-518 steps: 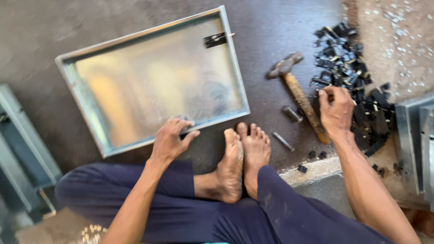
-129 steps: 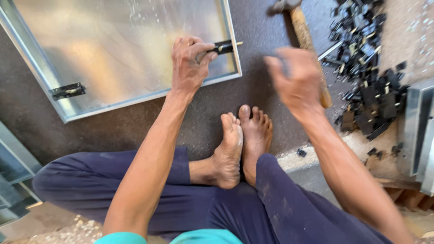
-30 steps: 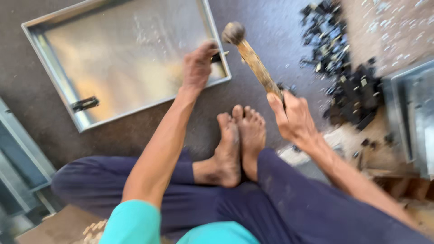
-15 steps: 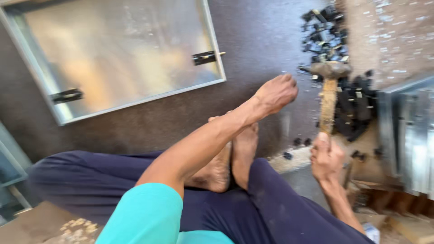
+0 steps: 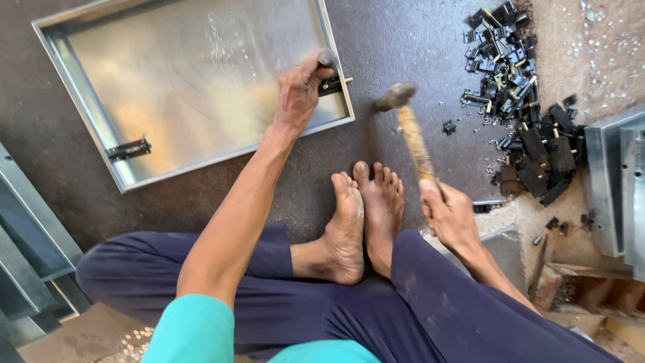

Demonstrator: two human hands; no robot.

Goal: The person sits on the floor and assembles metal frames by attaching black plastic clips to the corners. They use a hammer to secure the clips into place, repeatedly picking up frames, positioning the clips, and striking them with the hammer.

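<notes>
Left hand [image 5: 299, 91] fingers pinch the black hinge [image 5: 334, 83] on the tray [image 5: 87, 114] rim; right hand [image 5: 449, 216] fingers are wrapped around the hammer [image 5: 410, 131]; strike squarely, clear of the fingertips

A person seen from above, from their own head. They wear a short-sleeved teal shirt [image 5: 195, 333]; its sleeve ends above the left elbow, and a strip of the same teal shows at the bottom edge of the view. Loose dark navy trousers [image 5: 269, 296] cover both legs down to the ankles, the cloth creased and marked with pale dust smudges, most clearly on the right leg. Both feet [image 5: 366, 215] are bare and dusty. The left hand [image 5: 299, 91] and right hand [image 5: 450, 215] are bare, without gloves, rings or a watch. Both forearms are uncovered.
</notes>
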